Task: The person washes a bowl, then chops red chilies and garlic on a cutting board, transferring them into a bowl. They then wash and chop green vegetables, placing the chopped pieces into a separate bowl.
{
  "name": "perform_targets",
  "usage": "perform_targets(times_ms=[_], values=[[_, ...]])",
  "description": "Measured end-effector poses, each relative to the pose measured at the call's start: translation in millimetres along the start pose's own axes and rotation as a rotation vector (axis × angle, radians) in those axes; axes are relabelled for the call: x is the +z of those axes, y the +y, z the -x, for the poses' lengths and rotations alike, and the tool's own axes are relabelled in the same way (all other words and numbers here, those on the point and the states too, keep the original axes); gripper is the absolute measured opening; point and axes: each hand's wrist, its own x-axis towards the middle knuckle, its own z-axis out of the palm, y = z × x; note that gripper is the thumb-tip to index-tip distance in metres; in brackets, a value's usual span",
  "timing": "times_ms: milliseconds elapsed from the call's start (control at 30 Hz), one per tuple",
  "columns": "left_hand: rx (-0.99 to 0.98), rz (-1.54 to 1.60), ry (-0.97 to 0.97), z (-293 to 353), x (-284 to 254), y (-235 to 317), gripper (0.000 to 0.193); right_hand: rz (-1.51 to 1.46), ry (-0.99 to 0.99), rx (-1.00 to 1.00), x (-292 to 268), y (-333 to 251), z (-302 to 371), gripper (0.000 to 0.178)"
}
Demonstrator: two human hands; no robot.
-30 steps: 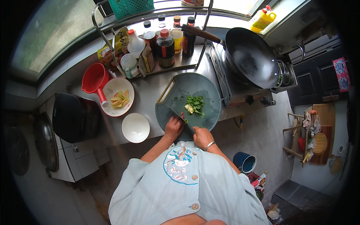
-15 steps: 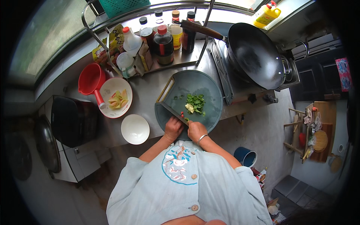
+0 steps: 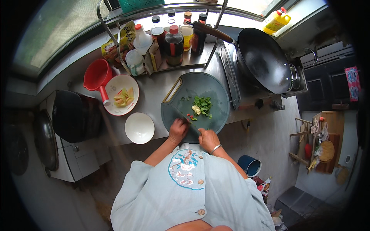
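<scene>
Filling the right of the counter, the black wok (image 3: 264,59) sits beside the round grey-green cutting board (image 3: 216,90), where chopped greens (image 3: 203,104) and red chilli bits (image 3: 189,115) lie near the centre. At its near edge the left hand (image 3: 178,130) grips a knife (image 3: 180,114), while the right hand (image 3: 208,138) rests loosely curled, holding nothing; judging by that closeness, a slipped stroke could nick those fingers or flick pieces onto the floor.
</scene>
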Motion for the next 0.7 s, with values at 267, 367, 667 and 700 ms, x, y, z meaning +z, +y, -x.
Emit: perform_targets(times_ms=[267,367,667,700], values=[[0.002,0.016,0.005,-4,-2,2,0.021,0.032,-0.118,0.049,4,8,3,0.021],[-0.020,0.001,-0.064,-1,-3,-1,0.025,0.045,-0.119,0.092,9,-2,-13,0.012],[-0.021,-0.010,-0.023,-4,0,-1,0.023,-0.025,0.054,0.036,26,-7,-31,0.011],[-0.008,0.017,-0.016,-6,2,-1,0.025,-0.041,0.066,0.014,25,-4,-31,0.012]])
